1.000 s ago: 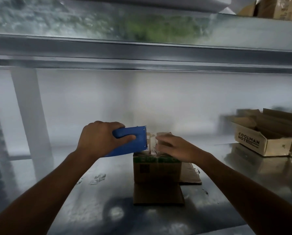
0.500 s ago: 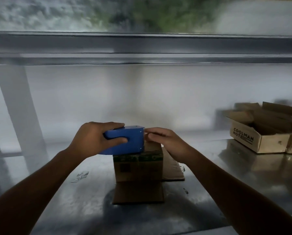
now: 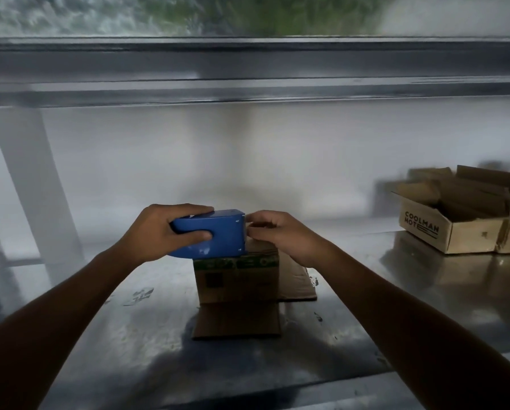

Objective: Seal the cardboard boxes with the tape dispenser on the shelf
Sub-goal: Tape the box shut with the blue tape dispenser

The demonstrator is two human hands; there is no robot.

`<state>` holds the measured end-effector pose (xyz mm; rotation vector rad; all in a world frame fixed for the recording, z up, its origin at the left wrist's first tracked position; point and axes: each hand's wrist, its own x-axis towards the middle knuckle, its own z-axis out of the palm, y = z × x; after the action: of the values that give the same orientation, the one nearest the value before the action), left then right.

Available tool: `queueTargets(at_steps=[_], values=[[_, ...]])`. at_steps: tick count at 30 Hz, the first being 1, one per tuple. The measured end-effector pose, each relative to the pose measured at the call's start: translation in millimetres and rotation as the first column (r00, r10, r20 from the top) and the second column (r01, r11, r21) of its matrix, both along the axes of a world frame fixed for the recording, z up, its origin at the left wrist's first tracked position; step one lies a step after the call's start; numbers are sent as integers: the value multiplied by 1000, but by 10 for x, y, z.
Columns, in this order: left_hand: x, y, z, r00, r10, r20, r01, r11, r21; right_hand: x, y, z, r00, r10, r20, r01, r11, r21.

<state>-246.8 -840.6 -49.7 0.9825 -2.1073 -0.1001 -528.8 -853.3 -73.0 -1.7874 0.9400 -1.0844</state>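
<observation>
Now left hand gripping tape dispenser, atop cardboard box

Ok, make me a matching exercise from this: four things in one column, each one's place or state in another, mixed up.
1 tape dispenser
2 small box
3 COOLMAN HOT box
4 right hand

A open-topped, far right on the shelf
B gripped by the left hand
C at the dispenser's flat end
D below the dispenser, mid-shelf

Pairs: 1-B, 2-D, 3-A, 4-C
</observation>
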Motion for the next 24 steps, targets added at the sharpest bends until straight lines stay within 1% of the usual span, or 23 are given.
queueTargets(at_steps=[2, 5, 8, 11, 13, 16, 20, 24], values=[[21, -24, -22, 1000, -24, -21, 24, 1000, 10, 24, -15, 14, 1000, 12, 21, -13, 1000, 26], [29, -62, -29, 999, -36, -23, 36, 999, -3, 17, -45, 61, 995, 8, 98, -11, 999, 32], [20, -71, -10, 999, -33, -18, 33, 999, 8, 21, -30, 31, 983, 23, 182, -38, 996, 80], [18, -83, -18, 999, -27, -19, 28, 1000, 14, 47, -12, -15, 976, 40, 216, -64, 992, 109], [20, -78, -21, 999, -26, -26, 27, 999, 20, 67, 11, -27, 977, 32, 213, -49, 996, 75], [25, -63, -21, 999, -36, -30, 37, 999, 37, 99, 30, -60, 981, -28, 192, 24, 999, 21], [16, -60, -11, 999, -29, -25, 30, 998, 53, 131, -1, -88, 980, -84, 179, 84, 996, 5], [15, -49, -5, 1000, -13, -20, 14, 999, 42, 159, 12, -71, 981, -135, 138, 142, 989, -43]])
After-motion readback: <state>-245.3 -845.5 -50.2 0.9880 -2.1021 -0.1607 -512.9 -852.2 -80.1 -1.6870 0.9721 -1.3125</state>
